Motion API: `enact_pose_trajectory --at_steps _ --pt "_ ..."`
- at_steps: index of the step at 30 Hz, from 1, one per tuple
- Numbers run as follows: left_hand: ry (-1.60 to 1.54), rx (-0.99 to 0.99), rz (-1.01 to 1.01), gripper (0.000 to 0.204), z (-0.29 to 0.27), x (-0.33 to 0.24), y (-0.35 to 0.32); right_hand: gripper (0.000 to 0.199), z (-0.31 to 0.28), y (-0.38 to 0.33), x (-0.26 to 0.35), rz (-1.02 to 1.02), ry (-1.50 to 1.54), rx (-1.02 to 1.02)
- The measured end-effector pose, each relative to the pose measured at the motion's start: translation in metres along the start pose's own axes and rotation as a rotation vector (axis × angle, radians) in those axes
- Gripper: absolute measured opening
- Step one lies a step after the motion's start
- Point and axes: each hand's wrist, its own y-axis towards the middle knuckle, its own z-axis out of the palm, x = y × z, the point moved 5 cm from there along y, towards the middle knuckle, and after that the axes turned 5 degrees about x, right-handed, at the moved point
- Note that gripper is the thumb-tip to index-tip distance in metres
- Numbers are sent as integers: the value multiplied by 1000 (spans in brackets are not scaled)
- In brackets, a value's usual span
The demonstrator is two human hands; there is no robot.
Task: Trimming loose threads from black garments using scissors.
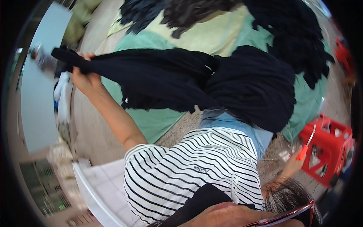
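A large dark navy or black cloth (162, 73) stretches from the upper left across to my lap, where its wide part lies bunched. Its narrow left end is gripped in my left hand (86, 77), with the arm reaching out to the left. Off to my right side, low down, my right hand (292, 166) is closed round a red-handled tool (302, 153) with a slim, slightly curved metal blade pointing up. The tool is apart from the cloth. Some fingers of the right hand are hard to make out.
A red plastic stool (328, 147) stands just beyond the tool. Piles of dark cloth pieces (289, 30) lie ahead on green sheeting (149, 123) and pale yellow sheeting (204, 36). A white-edged chair (92, 193) is at lower left, and a pale board (39, 98) at far left.
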Motion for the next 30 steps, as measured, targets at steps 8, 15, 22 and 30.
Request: enact_pose_trajectory --at_steps 8,15,22,30 --pt "658 -363 460 20 -124 -240 104 44 21 40 70 -149 2 -13" --pt "1125 -626 698 34 -104 -173 101 38 33 24 90 -149 -83 19" --pt "1394 -188 -138 8 -109 117 -12 36 23 16 66 -116 -91 8" --pt "921 319 -282 6 132 317 -191 41 21 -2 65 -61 -57 -20"
